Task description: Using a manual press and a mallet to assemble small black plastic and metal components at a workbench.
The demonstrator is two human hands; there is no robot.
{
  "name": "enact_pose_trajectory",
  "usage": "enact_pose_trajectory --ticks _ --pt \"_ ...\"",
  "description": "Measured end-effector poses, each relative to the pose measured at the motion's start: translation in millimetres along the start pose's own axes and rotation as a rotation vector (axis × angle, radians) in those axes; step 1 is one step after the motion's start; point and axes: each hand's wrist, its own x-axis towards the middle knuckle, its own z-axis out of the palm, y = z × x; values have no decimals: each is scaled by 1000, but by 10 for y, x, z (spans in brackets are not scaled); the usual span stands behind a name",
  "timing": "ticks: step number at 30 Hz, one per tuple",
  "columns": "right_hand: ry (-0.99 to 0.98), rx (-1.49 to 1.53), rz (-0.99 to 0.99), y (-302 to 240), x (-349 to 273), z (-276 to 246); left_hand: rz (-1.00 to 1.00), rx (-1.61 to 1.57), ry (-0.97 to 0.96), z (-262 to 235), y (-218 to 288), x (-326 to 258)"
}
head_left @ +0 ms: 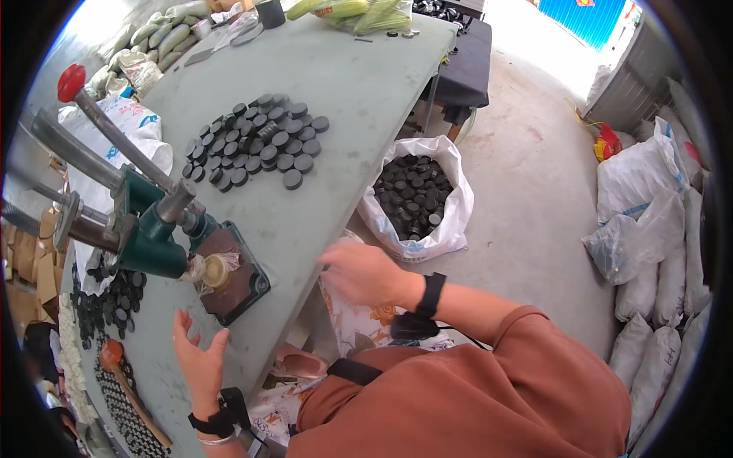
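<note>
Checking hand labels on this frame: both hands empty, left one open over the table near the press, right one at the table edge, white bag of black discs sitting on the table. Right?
One error: the white bag of black discs sits on the floor beside the table, not on it, as the head view shows. Left hand open near the press, right hand at the table edge, both empty.

discs: dark grey | press: green (knob red) | table: pale grey-green | sack: white

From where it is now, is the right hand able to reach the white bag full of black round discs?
Probably yes: the right hand hovers at the table edge, the white bag just beyond, nothing between.
</note>
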Motion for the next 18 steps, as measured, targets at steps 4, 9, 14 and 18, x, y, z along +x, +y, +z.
enact_pose_trajectory --ticks 4,9,14,18 --pt "-40 21 -9 1 407 135 -89 -104 -102 114 10 93" --pt "104 -44 -68 239 532 283 -10 -135 -104 267 -245 58" --pt "142 -117 -108 316 534 366 -25 121 -207 256 -72 71" --pt "144 -143 -136 315 532 362 -14 183 -205 337 -113 37"
